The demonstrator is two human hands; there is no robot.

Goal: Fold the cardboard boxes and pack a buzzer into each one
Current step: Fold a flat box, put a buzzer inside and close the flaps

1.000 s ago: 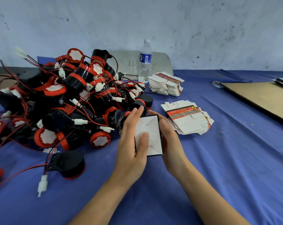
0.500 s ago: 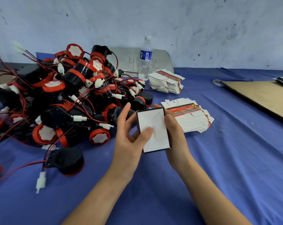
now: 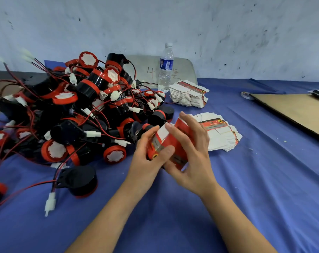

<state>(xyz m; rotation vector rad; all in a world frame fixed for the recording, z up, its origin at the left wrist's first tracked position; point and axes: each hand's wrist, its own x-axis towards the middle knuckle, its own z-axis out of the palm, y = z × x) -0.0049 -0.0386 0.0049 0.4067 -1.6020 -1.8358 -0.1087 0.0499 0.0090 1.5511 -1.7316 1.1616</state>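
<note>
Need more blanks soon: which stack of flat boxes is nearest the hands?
The fanned-out stack just beyond the right hand, spread low; the taller stack sits farther back, beside the water bottle.

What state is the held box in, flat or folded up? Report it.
Folded up: the box shows white and red faces meeting at edges, gripped by left hand and right hand. End flaps: cannot tell.
</note>
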